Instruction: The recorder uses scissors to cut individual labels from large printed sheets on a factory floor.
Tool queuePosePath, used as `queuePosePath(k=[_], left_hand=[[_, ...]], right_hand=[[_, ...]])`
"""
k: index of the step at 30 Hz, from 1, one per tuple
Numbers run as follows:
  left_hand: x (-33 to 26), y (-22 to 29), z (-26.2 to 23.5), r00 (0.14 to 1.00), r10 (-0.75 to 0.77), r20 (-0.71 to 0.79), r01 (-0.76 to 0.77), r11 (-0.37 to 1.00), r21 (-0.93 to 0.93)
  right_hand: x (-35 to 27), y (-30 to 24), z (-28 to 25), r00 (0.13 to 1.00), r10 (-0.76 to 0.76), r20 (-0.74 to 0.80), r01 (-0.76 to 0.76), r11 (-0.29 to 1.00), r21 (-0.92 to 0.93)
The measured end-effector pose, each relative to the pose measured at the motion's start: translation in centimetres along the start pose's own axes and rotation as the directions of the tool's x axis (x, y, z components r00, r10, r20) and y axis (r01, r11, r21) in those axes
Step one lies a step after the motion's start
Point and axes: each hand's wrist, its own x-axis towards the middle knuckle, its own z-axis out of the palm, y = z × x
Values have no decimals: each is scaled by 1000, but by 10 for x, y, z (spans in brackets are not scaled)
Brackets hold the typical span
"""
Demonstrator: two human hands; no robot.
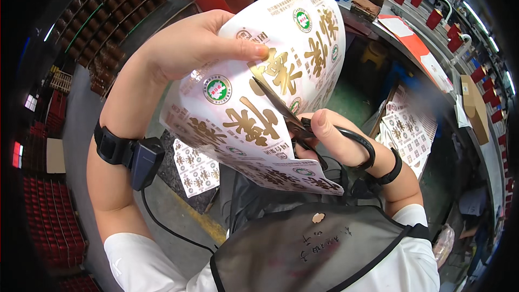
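My left hand pinches the upper edge of a large white printed label sheet with gold characters and round green seals, holding it up in front of my chest. My right hand grips black scissors by the handles. The blades point up and left and lie in a cut running into the middle of the sheet. A black band with a small box and cable sits on my left wrist; a thin black band is on my right wrist.
More printed label sheets lie on the floor below my left arm and stacked at the right. A curved workbench carries red cups and a cardboard box. Red crates line the left side.
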Motion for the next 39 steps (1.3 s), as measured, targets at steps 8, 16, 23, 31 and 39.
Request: queuePosePath(k=[8,16,23,31,39], left_hand=[[4,-7,3,997,8,83,-3,998,-61],[7,-8,7,995,-3,104,7,999,-37],[10,-7,7,996,-11,92,13,1000,-17],[10,-5,12,994,-57,89,54,998,35],[3,-6,10,998,-23,51,21,999,25]], right_hand=[[-3,-4,-2,995,95,-15,-97,987,-125],[-7,-9,-6,996,43,-80,-65,949,-307],[-3,-12,-18,999,40,20,-30,931,-364],[10,-7,-8,999,-22,42,34,948,-316],[11,7,20,986,43,-160,-58,994,-91]])
